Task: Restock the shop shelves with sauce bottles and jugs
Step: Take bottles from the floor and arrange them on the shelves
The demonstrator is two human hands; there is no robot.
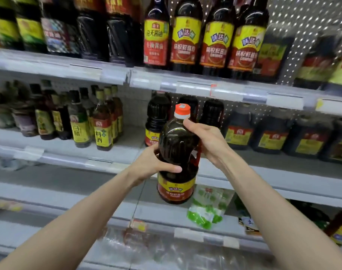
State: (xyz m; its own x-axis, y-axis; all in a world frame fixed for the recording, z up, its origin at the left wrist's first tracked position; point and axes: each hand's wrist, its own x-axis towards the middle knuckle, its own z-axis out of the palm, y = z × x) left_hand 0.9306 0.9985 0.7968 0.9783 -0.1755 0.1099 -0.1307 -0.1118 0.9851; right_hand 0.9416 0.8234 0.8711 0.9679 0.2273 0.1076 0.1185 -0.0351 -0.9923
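1. We face pale grey shop shelves point(65, 151) with a dotted back wall point(312, 18).
2. Our left hand point(152, 164) and right hand point(205, 141) both wrap round one smooth, round, dark jug point(178, 152) with an orange cap point(182, 110), just in front of the shelves.

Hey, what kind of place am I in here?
Most likely a grocery shop aisle: white shelves with price-tag strips, rows of identical yellow-labelled sauce bottles, and a sauce jug held before them.
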